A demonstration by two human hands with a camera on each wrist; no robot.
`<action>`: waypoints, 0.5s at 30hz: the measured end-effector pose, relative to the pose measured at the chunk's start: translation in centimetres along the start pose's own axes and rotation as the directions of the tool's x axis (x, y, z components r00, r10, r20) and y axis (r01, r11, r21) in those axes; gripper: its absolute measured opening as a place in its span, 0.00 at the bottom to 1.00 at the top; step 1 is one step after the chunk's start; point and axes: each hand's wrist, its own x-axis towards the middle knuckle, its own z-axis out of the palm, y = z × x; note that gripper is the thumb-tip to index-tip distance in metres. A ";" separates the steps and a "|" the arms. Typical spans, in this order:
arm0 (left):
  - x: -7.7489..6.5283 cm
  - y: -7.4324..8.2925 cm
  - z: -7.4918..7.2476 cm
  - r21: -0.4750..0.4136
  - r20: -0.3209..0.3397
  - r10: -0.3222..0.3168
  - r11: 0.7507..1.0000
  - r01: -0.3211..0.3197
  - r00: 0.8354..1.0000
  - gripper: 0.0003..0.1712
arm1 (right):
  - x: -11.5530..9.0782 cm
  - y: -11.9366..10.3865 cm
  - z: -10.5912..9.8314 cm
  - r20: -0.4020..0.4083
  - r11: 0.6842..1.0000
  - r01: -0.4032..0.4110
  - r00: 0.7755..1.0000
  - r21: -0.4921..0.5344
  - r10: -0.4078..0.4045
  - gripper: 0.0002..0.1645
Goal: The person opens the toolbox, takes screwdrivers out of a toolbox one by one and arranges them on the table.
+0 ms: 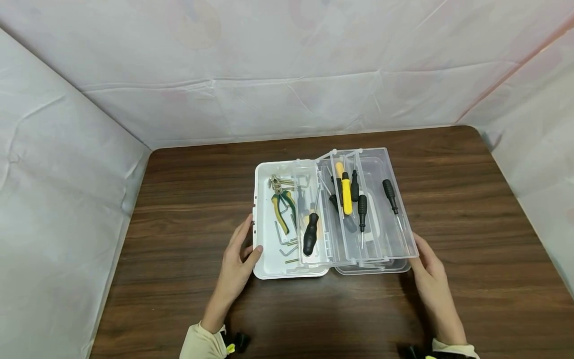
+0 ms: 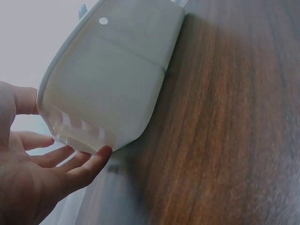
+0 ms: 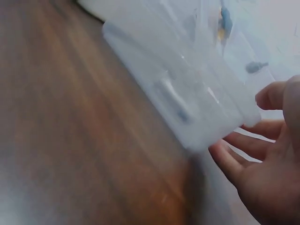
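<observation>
An opened toolbox stands on the table, with a white base (image 1: 269,267) at left and clear trays (image 1: 376,164) fanned out to the right above a clear lid (image 1: 372,269). My left hand (image 1: 235,264) holds the base's left side, fingers against the wall (image 2: 108,79) and thumb by the rim. At the right end, my right hand (image 1: 432,284) grips the clear plastic edge (image 3: 225,108), thumb above and fingers lower. Pliers (image 1: 282,209) with green and yellow handles lie in the base among hex keys (image 1: 280,234). A black-handled screwdriver (image 1: 310,234) sits in the nearest tray.
More screwdrivers lie in the trays, including a yellow one (image 1: 347,194) and a black one (image 1: 390,197) at far right. The dark wooden table (image 1: 193,199) meets white sheeting (image 1: 287,109) at its back and sides.
</observation>
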 end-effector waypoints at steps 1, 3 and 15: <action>0.0 0.0 0.0 0.000 0.001 0.000 1.000 0.000 1.000 0.44 | 0.2 -0.3 0.0 -0.008 1.000 0.004 1.000 0.003 -0.004 0.24; 0.0 -0.1 0.1 0.000 0.003 0.000 1.000 0.000 1.000 0.44 | 0.6 -0.9 0.0 -0.028 1.000 0.018 0.999 -0.004 -0.018 0.25; 0.0 -0.3 0.0 0.000 0.005 -0.012 1.000 0.012 1.000 0.45 | 1.4 -4.6 -0.4 -0.045 0.863 0.242 0.968 0.443 -0.249 0.26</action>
